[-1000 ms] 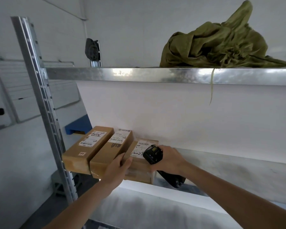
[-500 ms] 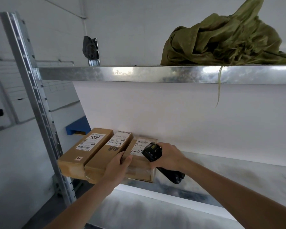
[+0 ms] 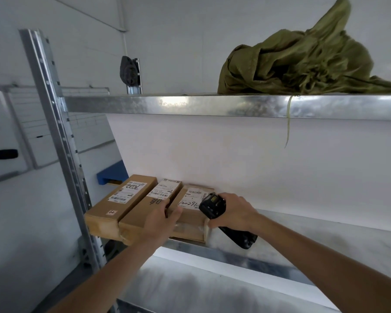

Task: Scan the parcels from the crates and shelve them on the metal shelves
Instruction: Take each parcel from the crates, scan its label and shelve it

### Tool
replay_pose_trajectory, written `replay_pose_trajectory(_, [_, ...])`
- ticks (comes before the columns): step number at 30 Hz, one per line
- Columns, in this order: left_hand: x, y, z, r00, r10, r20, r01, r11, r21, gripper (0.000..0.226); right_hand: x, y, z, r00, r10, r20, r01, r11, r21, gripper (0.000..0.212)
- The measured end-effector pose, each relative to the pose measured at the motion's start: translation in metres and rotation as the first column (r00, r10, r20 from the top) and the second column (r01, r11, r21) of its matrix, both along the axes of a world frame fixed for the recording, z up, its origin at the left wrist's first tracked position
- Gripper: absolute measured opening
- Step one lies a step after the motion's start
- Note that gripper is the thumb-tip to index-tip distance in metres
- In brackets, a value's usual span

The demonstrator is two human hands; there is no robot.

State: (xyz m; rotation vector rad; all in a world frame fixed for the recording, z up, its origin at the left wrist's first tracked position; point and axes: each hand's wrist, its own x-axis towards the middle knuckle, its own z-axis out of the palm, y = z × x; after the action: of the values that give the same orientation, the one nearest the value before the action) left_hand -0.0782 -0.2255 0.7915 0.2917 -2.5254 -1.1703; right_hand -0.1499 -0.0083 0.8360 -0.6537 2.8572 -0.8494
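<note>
Three brown cardboard parcels with white labels lie side by side at the left end of the middle metal shelf: a left parcel, a middle parcel and a right parcel. My left hand rests on the front of the middle and right parcels, fingers laid over their top. My right hand grips a black handheld scanner just right of the right parcel, thumb against that parcel's side.
A crumpled olive-green sack sits on the top shelf. The shelf's upright post stands at left. A blue object shows behind the parcels. A lower shelf lies beneath.
The right parcel has been pushed further back onto the shelf beside the other two. Both hands stay on it, the scanner still in my right hand.
</note>
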Motion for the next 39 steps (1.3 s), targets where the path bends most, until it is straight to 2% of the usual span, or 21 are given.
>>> replay_pose_trajectory(2, [0.010,0.005,0.008,1.000,0.004,-0.014,-0.004,1.000,-0.002,0.028,0.009,0.007,0.006,1.000,-0.001,-0.014,0.001,1.000,0.004,0.062])
replay_pose_trajectory(7, [0.044,0.007,0.026,0.997,-0.009,-0.078,-0.001,0.992,-0.125,0.032,0.037,0.017,0.025,0.998,0.023,-0.054,-0.023,1.000,-0.008,0.067])
replay_pose_trajectory(10, [0.071,0.008,0.040,0.994,-0.015,-0.108,-0.001,0.989,-0.146,0.031,0.062,0.016,0.033,0.997,0.038,-0.074,-0.039,0.999,-0.016,0.069])
replay_pose_trajectory(13, [0.107,-0.003,0.049,0.988,0.066,-0.143,-0.075,0.995,-0.061,0.039,0.094,0.004,0.040,0.994,0.062,-0.088,-0.064,0.998,-0.019,0.070])
replay_pose_trajectory(16, [0.156,-0.024,0.053,0.978,0.133,-0.160,-0.125,0.990,0.060,0.044,0.129,-0.023,0.048,0.983,0.139,-0.118,-0.141,0.990,-0.005,0.059])
replay_pose_trajectory(19, [0.219,-0.061,0.049,0.965,0.231,-0.124,-0.217,0.969,0.115,0.044,0.175,-0.062,0.049,0.958,0.249,-0.140,-0.250,0.968,0.010,0.064])
replay_pose_trajectory(21, [0.268,-0.094,0.038,0.945,0.315,-0.081,-0.306,0.945,0.113,0.044,0.211,-0.094,0.044,0.936,0.328,-0.125,-0.329,0.944,0.014,0.059])
replay_pose_trajectory(23, [0.328,-0.127,0.025,0.913,0.406,-0.028,-0.402,0.910,0.102,0.050,0.249,-0.131,0.032,0.911,0.400,-0.098,-0.397,0.917,0.042,0.053])
replay_pose_trajectory(28, [0.493,-0.191,-0.018,0.772,0.634,0.036,-0.634,0.767,0.099,0.050,0.361,-0.224,-0.008,0.803,0.593,-0.057,-0.585,0.803,0.112,0.080])
replay_pose_trajectory(31, [0.585,-0.211,-0.048,0.660,0.744,0.102,-0.751,0.659,0.052,0.047,0.429,-0.265,-0.034,0.724,0.690,-0.004,-0.685,0.718,0.124,0.079])
replay_pose_trajectory(34, [0.656,-0.220,-0.076,0.580,0.799,0.158,-0.812,0.582,0.037,0.052,0.485,-0.299,-0.064,0.661,0.750,0.040,-0.748,0.653,0.122,0.071])
replay_pose_trajectory(39, [0.725,-0.228,-0.135,0.491,0.838,0.237,-0.869,0.491,0.065,0.061,0.542,-0.352,-0.123,0.569,0.811,0.137,-0.820,0.547,0.167,0.087])
